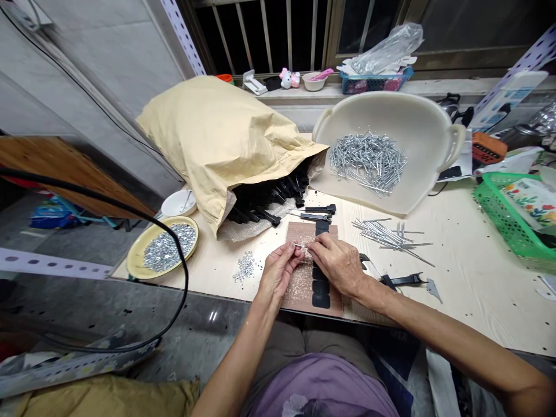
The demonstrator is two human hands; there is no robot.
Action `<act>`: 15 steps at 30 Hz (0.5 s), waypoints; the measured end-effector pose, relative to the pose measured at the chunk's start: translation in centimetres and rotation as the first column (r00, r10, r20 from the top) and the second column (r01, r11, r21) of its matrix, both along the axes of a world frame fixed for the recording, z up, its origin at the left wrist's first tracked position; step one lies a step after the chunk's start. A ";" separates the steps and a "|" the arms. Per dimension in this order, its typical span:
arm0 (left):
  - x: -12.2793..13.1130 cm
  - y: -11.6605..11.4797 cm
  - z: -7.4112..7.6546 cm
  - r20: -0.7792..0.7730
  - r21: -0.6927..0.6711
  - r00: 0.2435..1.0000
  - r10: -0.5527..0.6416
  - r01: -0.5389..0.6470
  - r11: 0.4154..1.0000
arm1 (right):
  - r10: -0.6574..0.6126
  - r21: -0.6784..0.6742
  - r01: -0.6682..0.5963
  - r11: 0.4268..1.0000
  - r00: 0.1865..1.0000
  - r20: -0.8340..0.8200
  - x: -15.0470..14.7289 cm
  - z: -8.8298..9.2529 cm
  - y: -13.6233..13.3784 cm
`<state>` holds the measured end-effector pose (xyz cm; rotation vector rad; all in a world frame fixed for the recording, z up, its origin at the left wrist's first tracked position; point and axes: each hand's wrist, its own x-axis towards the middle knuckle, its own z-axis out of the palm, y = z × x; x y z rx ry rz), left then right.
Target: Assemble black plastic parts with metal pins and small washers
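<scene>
Working at a pale wooden bench (pixel 478 289), a person in a purple top (pixel 321 382) is pinching a thin metal pin (pixel 299 246), the left hand (pixel 281 266) gripping one end and the right hand (pixel 337 263) closing its fingertips at the other. The two hands are nearly meeting above a brown board (pixel 295 301), where a row of black pads (pixel 321 288) is running partly beneath the right hand; whether that hand is touching them cannot be told. A small scatter of metal washers (pixel 244 266) is lying left of the board, near a yellow plate (pixel 133 255) holding more. Behind, a cream sack (pixel 208 127) is spilling black plastic parts (pixel 271 200), while a white basin (pixel 417 116) is holding a heap of pins (pixel 369 159).
</scene>
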<state>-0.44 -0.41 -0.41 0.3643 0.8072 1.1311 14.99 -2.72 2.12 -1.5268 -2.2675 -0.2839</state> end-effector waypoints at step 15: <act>0.3 -0.5 0.1 -0.216 0.153 0.973 0.086 -0.053 0.987 | -0.015 -0.261 -0.046 0.964 0.974 -0.228 0.3 -0.1 0.2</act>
